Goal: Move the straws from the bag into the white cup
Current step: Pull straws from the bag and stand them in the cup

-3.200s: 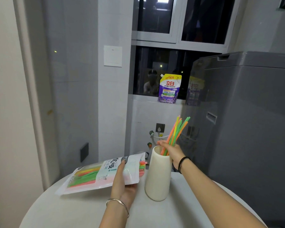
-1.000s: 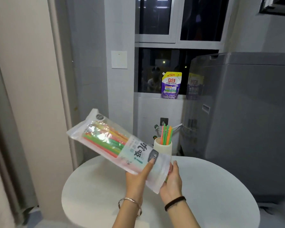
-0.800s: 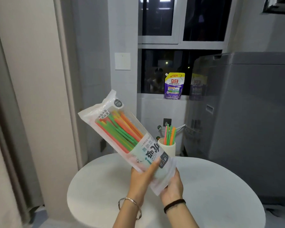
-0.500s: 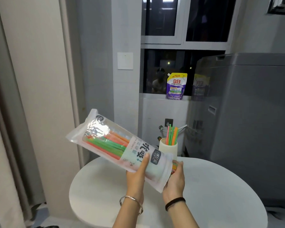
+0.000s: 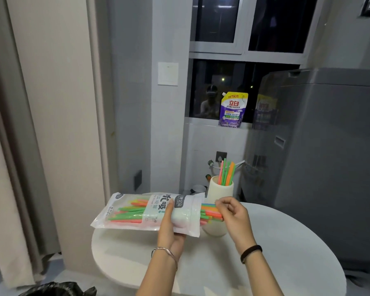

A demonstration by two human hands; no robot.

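Counter [image 5: 276,242]: round, white. Your bag [image 5: 150,211] is held above it, long axis near horizontal, open mouth to your right. Left hand [image 5: 169,227] is clamped around the bag's middle. White cup [image 5: 219,192] stands upright behind. Right hand [image 5: 233,216] has its fingers curled, pinching the straws [image 5: 209,212] protruding from the mouth.

A purple detergent pouch [image 5: 233,110] stands on the windowsill beside a grey washing machine [image 5: 320,167].

Left hand [image 5: 169,227] holding bag [image 5: 150,211], right hand [image 5: 233,216] pinching protruding straws [image 5: 209,212]
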